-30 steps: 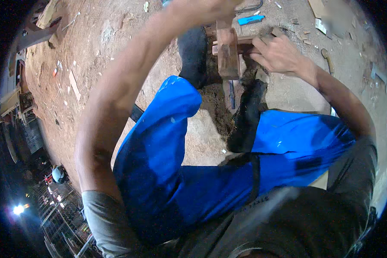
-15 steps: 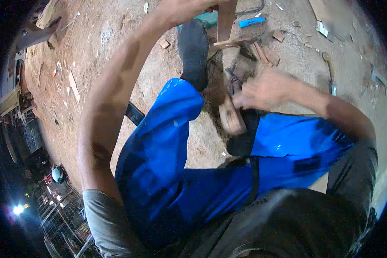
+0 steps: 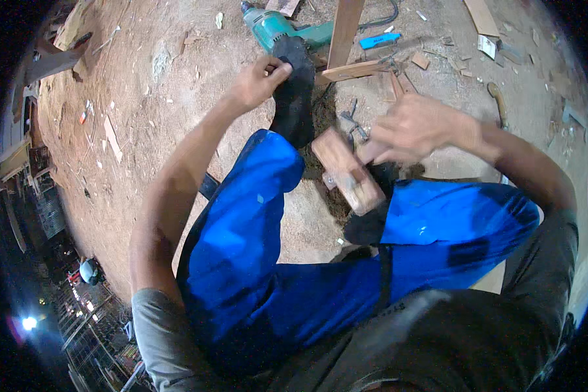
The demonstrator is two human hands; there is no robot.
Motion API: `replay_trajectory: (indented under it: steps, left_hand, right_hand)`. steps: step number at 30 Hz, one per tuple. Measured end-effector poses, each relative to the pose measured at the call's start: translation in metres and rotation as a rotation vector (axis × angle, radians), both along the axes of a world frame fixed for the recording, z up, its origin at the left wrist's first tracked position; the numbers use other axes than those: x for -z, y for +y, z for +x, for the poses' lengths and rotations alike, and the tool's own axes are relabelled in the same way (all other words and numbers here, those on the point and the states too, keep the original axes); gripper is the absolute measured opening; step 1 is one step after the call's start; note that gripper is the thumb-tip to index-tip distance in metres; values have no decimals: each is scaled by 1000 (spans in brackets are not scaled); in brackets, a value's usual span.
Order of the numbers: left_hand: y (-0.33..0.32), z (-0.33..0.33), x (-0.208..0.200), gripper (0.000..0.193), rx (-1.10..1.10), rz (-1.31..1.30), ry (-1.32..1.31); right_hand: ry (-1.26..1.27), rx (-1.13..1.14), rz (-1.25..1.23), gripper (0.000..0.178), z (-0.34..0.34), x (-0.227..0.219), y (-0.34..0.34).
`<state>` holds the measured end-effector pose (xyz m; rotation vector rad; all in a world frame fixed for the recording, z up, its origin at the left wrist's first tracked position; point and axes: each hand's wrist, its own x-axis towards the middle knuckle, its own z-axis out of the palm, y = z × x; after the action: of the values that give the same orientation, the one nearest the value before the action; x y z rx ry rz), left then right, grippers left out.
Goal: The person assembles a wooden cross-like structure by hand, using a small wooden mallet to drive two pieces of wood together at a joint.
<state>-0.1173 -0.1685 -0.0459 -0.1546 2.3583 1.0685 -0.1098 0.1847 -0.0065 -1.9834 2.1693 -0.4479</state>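
Note:
My right hand point(image 3: 415, 130) is closed around the short handle of a wooden mallet point(image 3: 349, 171). The mallet's blocky head hangs tilted beside my dark-covered right foot point(image 3: 366, 225), between my legs. My left hand point(image 3: 261, 81) is pinched together at the toe end of my other dark-covered foot point(image 3: 294, 98). A small dark thing shows at its fingertips, too small to name. Just past that foot a green power drill point(image 3: 274, 29) lies on the ground. An upright wooden board point(image 3: 345, 32) and a wooden strip point(image 3: 353, 72) meet to its right.
A blue marker-like object point(image 3: 380, 40) lies beyond the strip. Wood offcuts point(image 3: 420, 61) and chips are scattered over the dirt floor point(image 3: 176, 98). At the right lies a tool with a curved wooden handle point(image 3: 498, 101). A long wood sliver point(image 3: 112, 137) lies at the left.
My left hand has come down from the upright board to the foot, uncovering the drill. The mallet in my right hand has swung and its head shows more fully.

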Motion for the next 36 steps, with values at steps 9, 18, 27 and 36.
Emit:
replay_trajectory:
  steps: [9,18,27,36]
  left_hand:
    - [21,25,18,41,97,-239,560]
    - [53,15,2,37,583,-532,1012]
    - [107,5,5,44,763,-1015,535]
    - [107,12,4,31,895,-1104,649]
  right_hand:
    - [-158,925,-485,12,-79,-21,0]
    - [-793,1324,-567,37,40,18,30]
    - [-1590,1596,-772,36,132,50,39]
    - [-1395,1591,-828,42,119,52,38]
